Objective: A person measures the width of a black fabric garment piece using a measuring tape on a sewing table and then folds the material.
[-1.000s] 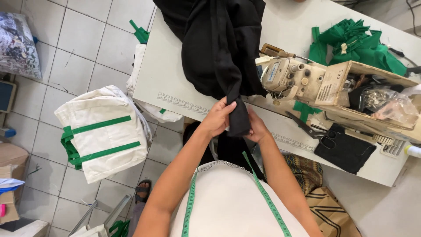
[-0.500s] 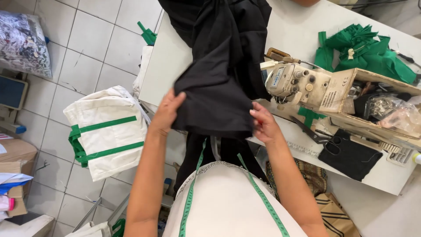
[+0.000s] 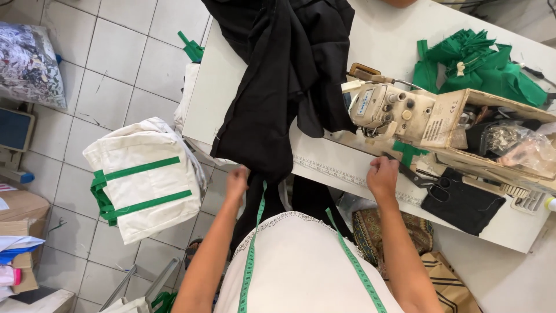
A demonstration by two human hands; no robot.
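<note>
The black cloth (image 3: 284,87) runs off the top edge, and its lower end hangs below the table (image 3: 370,35) edge, hidden behind the person's chest. The left hand (image 3: 236,181) is blurred, so contact with the cloth cannot be confirmed; the right hand (image 3: 383,177) is closed, its contents hidden. The scissors (image 3: 425,179) are partly covered by that hand.

Black fabric (image 3: 278,87) lay crumpled in folds across white table (image 3: 220,93), lower end draped over near edge
</note>
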